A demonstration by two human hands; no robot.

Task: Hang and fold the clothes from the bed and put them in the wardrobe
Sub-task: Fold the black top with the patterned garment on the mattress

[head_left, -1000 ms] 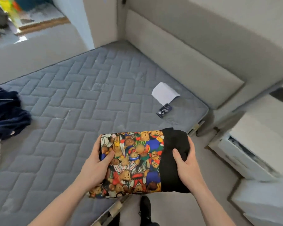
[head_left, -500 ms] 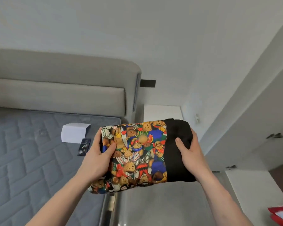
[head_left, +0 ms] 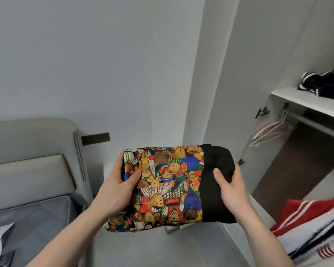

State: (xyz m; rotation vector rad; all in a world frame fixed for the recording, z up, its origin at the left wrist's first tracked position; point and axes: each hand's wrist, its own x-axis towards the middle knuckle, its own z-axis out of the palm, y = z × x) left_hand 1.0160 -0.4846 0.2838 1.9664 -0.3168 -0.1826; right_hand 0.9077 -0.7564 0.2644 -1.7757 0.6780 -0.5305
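The folded garment (head_left: 168,187) is held in the air between 2 hands: left hand (head_left: 116,189) grips its bear-print end, right hand (head_left: 232,187) its black end, thumbs on top, fingers curled underneath, near the open wardrobe (head_left: 301,105).

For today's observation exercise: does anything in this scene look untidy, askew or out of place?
Yes. The dark striped garment on the wardrobe shelf lies bunched, not folded, unlike the neat teddy-bear garment gripped by the left hand and right hand.
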